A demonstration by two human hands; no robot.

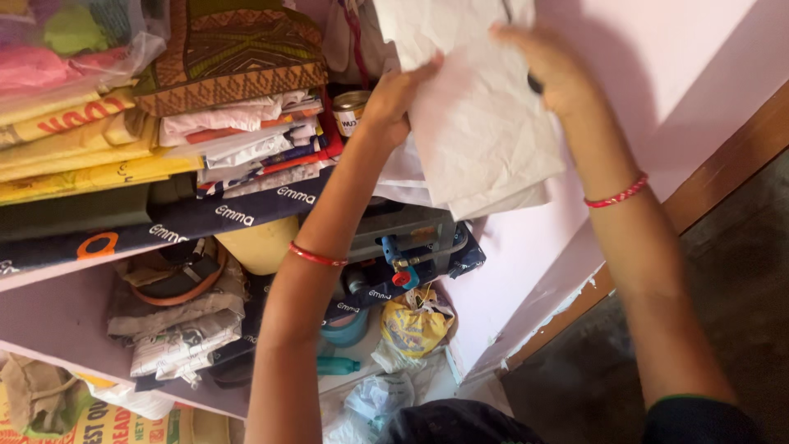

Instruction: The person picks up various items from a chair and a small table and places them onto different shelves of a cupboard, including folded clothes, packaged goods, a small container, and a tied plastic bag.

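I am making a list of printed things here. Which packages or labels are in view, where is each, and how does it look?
Small tin: upper shelf, left of the left hand; round, gold lid, pale label.
Yellow bags: upper shelf, far left; flat stack, red print.
Dark shelf liner: upper shelf edge; navy, white print.
Yellow pouch: bottom, below the grey stove; crumpled, blue print.
White paper: held in both hands; creased, plain.

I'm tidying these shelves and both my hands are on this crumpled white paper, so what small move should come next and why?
Probably slide the white paper back a little onto the shelf. The left hand and right hand both grip it, and its lower edge overhangs the grey metal box below.
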